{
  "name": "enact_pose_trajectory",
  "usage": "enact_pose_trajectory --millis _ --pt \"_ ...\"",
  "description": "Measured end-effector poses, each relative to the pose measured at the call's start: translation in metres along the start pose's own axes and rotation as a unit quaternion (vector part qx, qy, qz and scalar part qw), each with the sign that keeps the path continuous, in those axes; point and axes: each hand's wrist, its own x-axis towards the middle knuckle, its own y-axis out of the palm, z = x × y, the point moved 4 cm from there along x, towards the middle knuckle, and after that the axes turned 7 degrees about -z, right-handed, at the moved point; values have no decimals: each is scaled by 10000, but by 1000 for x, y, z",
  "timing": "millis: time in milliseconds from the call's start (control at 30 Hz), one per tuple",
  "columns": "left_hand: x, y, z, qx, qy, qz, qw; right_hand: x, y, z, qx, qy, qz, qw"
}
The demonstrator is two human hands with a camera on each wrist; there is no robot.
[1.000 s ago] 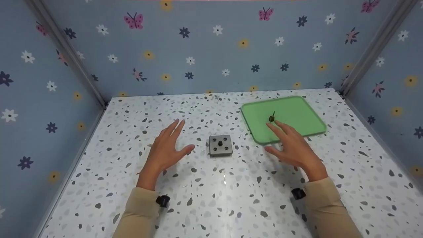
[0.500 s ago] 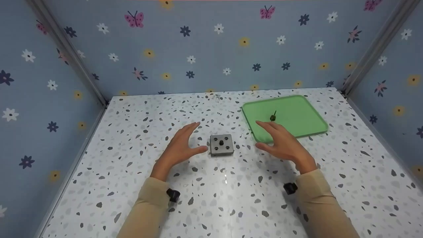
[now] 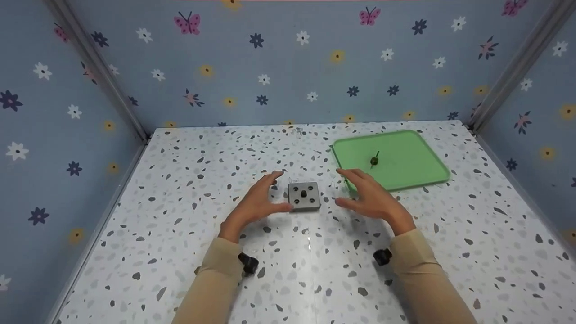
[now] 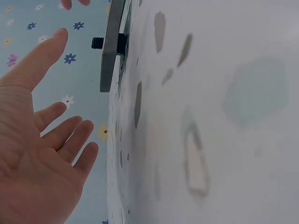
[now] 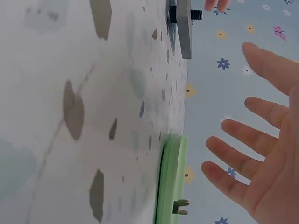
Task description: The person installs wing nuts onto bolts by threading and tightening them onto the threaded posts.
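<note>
A square grey metal plate (image 3: 309, 207) lies on the speckled table, with a hole near each corner. From its middle a dark threaded bolt (image 3: 303, 193) stands up, and the left wrist view shows the plate (image 4: 108, 70) raised off the table on the bolt's black head. My left hand (image 3: 257, 202) hovers at the plate's left side, fingers spread, its thumb tip overlapping the near left corner. To the right of the plate my right hand (image 3: 373, 198) is held with fingers apart, overlapping the tray's near left corner. Neither hand holds anything.
A green tray (image 3: 414, 157) lies at the back right. On it sits a small brassy wing nut (image 3: 374, 160), whose two wings show in the right wrist view. Flower-patterned walls (image 3: 279, 63) enclose the table at the back and both sides.
Both hands have moved inward toward the metal plate, the left going right and the right going left. The plate, tray and wing nut have stayed in place.
</note>
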Motion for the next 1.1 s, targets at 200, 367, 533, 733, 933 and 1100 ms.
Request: enact_pose_trajectory --millis 200,367,533,733,933,1100 --pt "2 7 0 -134 -78 4 9999 6 13 9 54 57 146 9999" --pt "4 10 1 -321 -105 18 9994 10 21 16 122 -23 214 9997" --pt "6 14 4 -516 -153 -7 9985 11 26 19 230 -139 184 9995" --pt "7 18 7 -569 -222 60 9981 13 32 18 254 -97 238 9993" --pt "5 20 9 -574 -269 123 9979 15 38 17 242 44 284 9993" --pt "6 22 9 -534 -176 197 9982 16 41 17 254 120 319 9991"
